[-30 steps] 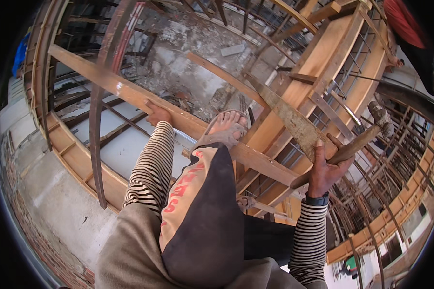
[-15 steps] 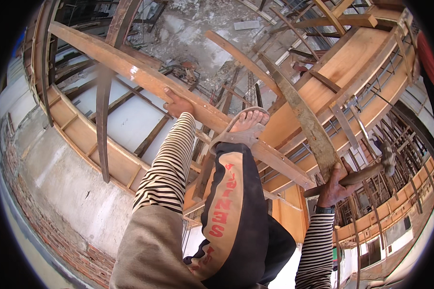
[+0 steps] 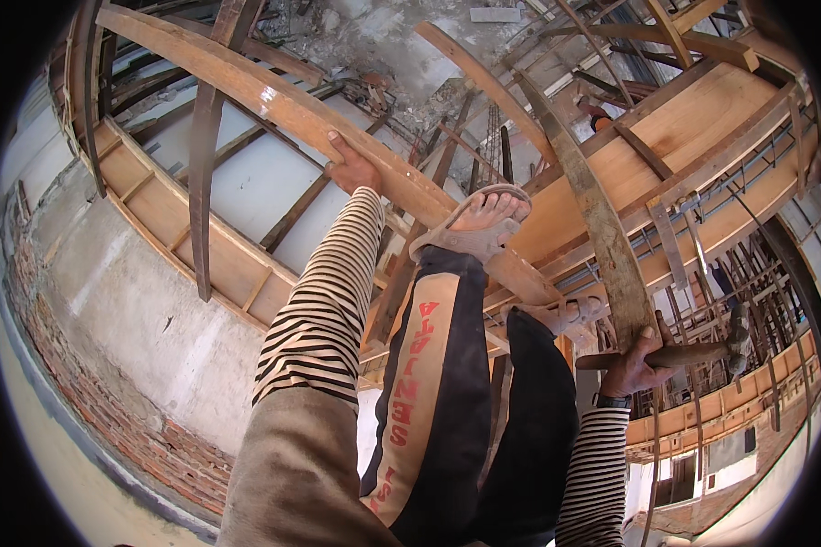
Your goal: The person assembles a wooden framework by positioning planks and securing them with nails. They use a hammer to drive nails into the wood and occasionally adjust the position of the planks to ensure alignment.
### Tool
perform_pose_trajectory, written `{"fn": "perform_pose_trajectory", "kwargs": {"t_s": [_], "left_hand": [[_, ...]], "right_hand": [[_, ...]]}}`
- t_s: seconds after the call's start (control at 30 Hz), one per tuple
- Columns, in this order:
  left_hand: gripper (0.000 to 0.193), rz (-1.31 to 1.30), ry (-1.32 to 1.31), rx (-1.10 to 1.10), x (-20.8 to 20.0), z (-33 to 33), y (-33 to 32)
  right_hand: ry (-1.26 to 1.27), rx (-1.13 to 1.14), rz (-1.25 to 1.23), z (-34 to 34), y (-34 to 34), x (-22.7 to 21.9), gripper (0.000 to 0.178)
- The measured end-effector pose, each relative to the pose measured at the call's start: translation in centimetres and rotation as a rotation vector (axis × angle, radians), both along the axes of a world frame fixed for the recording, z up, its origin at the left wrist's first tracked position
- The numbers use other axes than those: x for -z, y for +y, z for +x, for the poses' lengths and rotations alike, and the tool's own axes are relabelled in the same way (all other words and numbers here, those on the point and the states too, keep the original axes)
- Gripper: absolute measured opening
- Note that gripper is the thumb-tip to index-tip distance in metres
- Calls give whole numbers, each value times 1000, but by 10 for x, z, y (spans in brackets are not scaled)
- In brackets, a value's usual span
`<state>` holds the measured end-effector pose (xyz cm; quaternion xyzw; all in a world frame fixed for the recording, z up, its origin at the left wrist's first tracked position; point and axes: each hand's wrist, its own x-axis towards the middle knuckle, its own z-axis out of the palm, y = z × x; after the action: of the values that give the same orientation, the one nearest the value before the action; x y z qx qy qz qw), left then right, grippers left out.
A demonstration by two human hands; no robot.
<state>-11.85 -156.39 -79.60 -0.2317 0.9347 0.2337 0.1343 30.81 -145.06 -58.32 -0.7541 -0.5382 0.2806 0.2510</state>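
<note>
My left hand (image 3: 354, 168) grips the near edge of a long wooden beam (image 3: 246, 87), its thumb lying on the top face. The beam slants from the far left down to the middle, under my sandaled left foot (image 3: 483, 219). My right hand (image 3: 631, 369) is closed around the wooden handle of a hammer (image 3: 735, 337), whose metal head points right. Right at that hand is the near end of a worn, stained plank (image 3: 602, 219), with my thumb against it. Whether the fingers also hold the plank is hidden. My right foot (image 3: 566, 314) rests beside the beam's near end.
Plywood formwork (image 3: 675, 118) with steel bars runs along the right. A dark upright timber (image 3: 202, 182) crosses the beam at left. Another loose plank (image 3: 488, 87) lies beyond my foot. Far below is a rubble-strewn floor (image 3: 383, 46). A plastered wall (image 3: 146, 310) stands at left.
My right foot has come into view beside the beam's near end. The view has shifted a little. Both hands keep their grips on the beam and the hammer.
</note>
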Motion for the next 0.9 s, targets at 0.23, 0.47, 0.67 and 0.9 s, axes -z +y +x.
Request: {"fn": "perform_pose_trajectory", "kwargs": {"t_s": [0.23,0.47,0.67,0.9], "left_hand": [[103,95,-16,-27,-12,-6,3],[104,106,6,-29,-7,-1,4],[100,121,30,-26,-11,-4,-1],[100,138,55,-33,-2,-8,-3]], "right_hand": [[-1,-27,-35,-2,2,2,56],[-37,-61,-82,-3,6,-8,55],[-31,-85,-126,-1,9,-12,54],[-4,-82,-106,-6,6,-10,67]]}}
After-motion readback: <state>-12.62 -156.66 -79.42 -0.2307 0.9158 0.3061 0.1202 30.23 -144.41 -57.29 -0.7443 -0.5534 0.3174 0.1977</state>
